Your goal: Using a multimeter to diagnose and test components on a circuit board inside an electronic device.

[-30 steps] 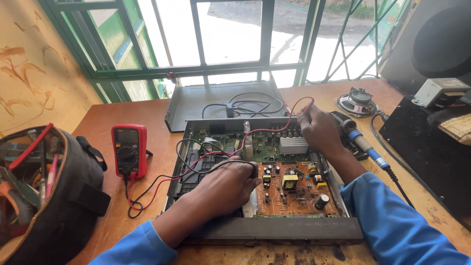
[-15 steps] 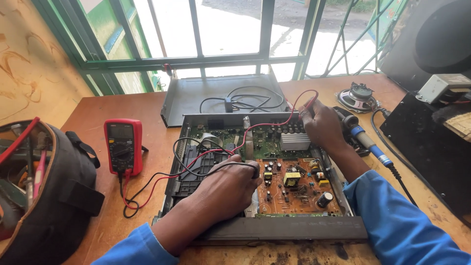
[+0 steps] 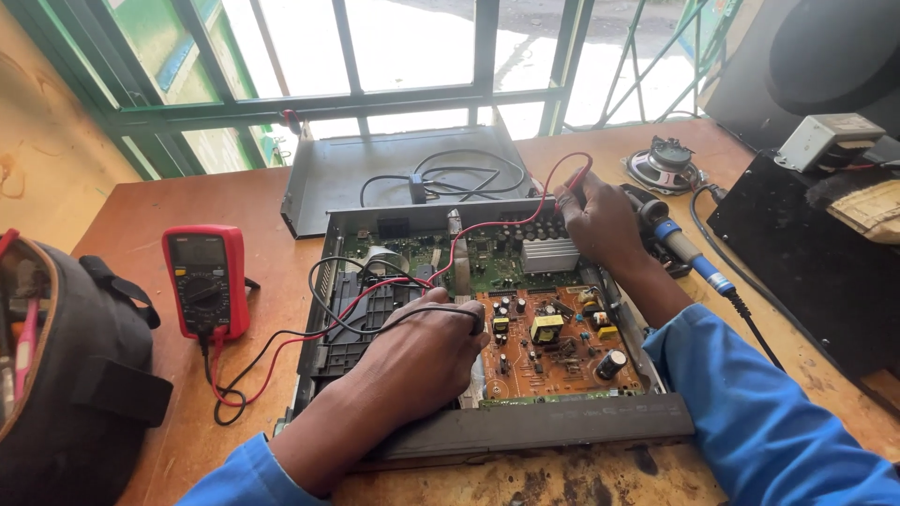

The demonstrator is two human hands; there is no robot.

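Note:
An opened electronic unit [image 3: 525, 426] lies on the wooden table with its circuit boards [image 3: 553, 342] exposed. My left hand [image 3: 422, 361] rests on the boards and grips a black test probe [image 3: 476, 317]. At the unit's far right corner my right hand [image 3: 600, 220] pinches a red test probe [image 3: 577, 178]. Red and black leads [image 3: 281, 342] run from both probes to a red multimeter [image 3: 206, 279] lying left of the unit.
The unit's grey metal cover [image 3: 328, 187] with coiled black cable lies behind it. A soldering iron with blue handle [image 3: 689, 253] and a small speaker [image 3: 664, 166] sit at right, beside a black panel [image 3: 797, 253]. A dark tool bag [image 3: 66, 375] stands at left.
My right hand has drawn back slightly to the unit's far right corner with the red probe. The left hand stays on the board. The view has tilted a little.

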